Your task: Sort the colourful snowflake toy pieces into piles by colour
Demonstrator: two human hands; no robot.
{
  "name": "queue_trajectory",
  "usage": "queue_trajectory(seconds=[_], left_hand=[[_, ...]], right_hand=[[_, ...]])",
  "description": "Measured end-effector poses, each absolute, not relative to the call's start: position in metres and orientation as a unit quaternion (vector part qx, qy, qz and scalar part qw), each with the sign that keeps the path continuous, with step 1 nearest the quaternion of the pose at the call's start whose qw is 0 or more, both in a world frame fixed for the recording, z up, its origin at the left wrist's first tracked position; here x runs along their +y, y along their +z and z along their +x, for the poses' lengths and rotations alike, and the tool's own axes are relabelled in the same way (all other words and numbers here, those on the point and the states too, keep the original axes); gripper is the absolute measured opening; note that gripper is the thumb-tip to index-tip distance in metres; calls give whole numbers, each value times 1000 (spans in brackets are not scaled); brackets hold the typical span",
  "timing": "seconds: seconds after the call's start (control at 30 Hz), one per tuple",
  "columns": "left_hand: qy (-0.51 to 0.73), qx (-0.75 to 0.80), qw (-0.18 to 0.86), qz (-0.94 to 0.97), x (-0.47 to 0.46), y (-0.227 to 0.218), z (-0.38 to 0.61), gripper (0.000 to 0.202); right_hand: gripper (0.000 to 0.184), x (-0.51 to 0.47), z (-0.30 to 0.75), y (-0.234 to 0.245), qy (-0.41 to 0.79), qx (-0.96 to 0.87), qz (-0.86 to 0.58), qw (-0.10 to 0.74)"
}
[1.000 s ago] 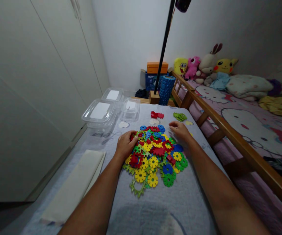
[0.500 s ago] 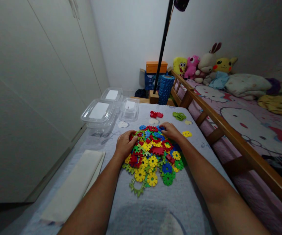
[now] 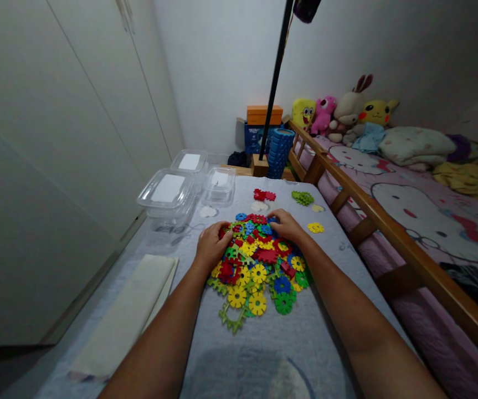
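Note:
A heap of flat toothed plastic pieces (image 3: 259,260) in red, yellow, green and blue lies on the grey-covered table (image 3: 325,343). My left hand (image 3: 211,246) rests on the heap's left edge, fingers curled over pieces near a red one. My right hand (image 3: 286,224) sits on the heap's far right side, fingers bent down onto the pieces by a blue one; what they grip is hidden. Beyond the heap lie small sorted groups: red (image 3: 264,195), green (image 3: 303,197), white (image 3: 260,206) and a single yellow piece (image 3: 315,227).
Clear lidded containers (image 3: 168,194) (image 3: 221,185) stand at the table's far left, and a folded white cloth (image 3: 130,310) lies near left. A wooden bed rail (image 3: 388,233) runs along the right. A black pole (image 3: 274,83) rises behind the table. Plush toys (image 3: 347,111) sit on the bed.
My right hand left a yellow piece at the right of the heap and came back left onto the heap's far side. My left hand stayed put.

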State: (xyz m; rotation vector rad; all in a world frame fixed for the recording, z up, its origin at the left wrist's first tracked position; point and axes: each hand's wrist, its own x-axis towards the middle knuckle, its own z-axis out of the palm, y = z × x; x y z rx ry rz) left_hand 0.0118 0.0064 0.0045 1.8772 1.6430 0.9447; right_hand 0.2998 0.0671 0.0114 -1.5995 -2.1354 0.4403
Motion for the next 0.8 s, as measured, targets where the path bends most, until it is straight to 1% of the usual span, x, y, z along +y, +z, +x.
queue_trajectory(seconds=[0.1, 0.3, 0.43, 0.5, 0.7, 0.8], left_hand=[[345, 595, 233, 687, 7, 3, 12, 40], [347, 593, 231, 689, 7, 5, 12, 38], [348, 595, 230, 687, 7, 5, 12, 39], [349, 594, 231, 687, 6, 5, 12, 39], [349, 592, 229, 689, 6, 6, 12, 35], [352, 589, 230, 690, 6, 7, 12, 35]], right_hand=[[30, 65, 289, 15, 186, -783, -548, 228], [16, 64, 279, 24, 209, -787, -540, 213], [13, 66, 278, 30, 214, -792, -534, 207], [12, 69, 279, 31, 205, -788, -533, 230], [12, 94, 289, 25, 170, -727, -569, 346], [12, 113, 296, 19, 145, -686, -607, 374]])
